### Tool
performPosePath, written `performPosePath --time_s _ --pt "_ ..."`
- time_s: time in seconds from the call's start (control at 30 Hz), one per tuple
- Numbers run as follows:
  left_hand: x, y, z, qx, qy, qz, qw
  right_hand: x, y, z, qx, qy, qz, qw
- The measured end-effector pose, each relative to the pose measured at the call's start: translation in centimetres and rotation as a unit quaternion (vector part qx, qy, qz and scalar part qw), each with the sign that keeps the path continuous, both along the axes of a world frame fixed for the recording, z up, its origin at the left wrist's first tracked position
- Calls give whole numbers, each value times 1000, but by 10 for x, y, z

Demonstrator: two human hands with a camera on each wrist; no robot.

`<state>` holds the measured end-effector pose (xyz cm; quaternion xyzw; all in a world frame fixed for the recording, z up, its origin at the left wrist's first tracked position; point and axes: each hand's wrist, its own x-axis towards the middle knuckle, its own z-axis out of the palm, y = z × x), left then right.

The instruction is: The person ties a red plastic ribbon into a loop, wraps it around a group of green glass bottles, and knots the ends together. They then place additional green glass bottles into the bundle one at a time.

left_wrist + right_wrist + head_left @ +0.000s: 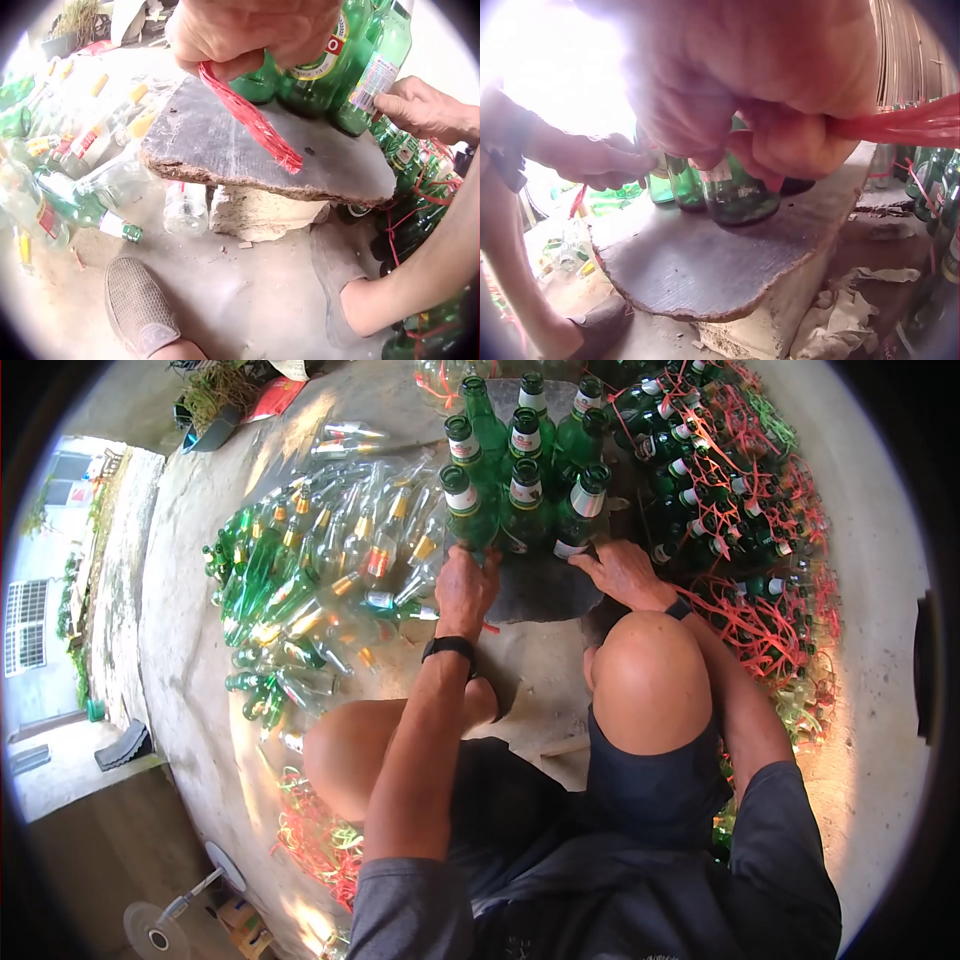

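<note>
Several green glass bottles (525, 510) stand upright in a close group on a dark slab (545, 595). My left hand (466, 592) is at the front left bottle (466, 510), its curled fingers gripping red plastic string (251, 120) whose frayed end hangs over the slab in the left wrist view. At the front right bottle (583, 510), my right hand (628, 573) has its thumb close against the glass. Red string (907, 126) also runs out from its curled fingers in the right wrist view. The far side of the group is partly hidden.
Clear and green bottles (370, 530) lie heaped on the floor at left. At right, dark green bottles (690, 490) are bundled with tangled red string (740, 620). A pale block (262, 214) supports the slab. My knees (655, 680) flank the near side.
</note>
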<state>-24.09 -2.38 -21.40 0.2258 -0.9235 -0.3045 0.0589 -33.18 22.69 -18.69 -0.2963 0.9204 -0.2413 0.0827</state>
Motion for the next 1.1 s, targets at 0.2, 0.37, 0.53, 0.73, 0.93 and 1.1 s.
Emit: performPosePath --time_s 0.2,0.37,0.53,0.73,0.93,1.1 --pt "0 1 6 -7 -14 3 1000 1 0 -8 -8 -18 -10 1000" --pt "3 -3 -4 27 49 41 998 6 0 -8 -50 -13 -15 999" --pt "6 -3 -10 89 96 65 989 7 0 -7 -52 -11 -26 998" --pt "6 -7 -18 194 123 76 970 13 2 5 -15 -56 -39 998" --pt "16 1 -7 334 83 124 931 13 5 -3 -36 -61 -31 997" --pt "26 21 18 489 54 160 856 10 7 -6 -53 -76 -23 995"
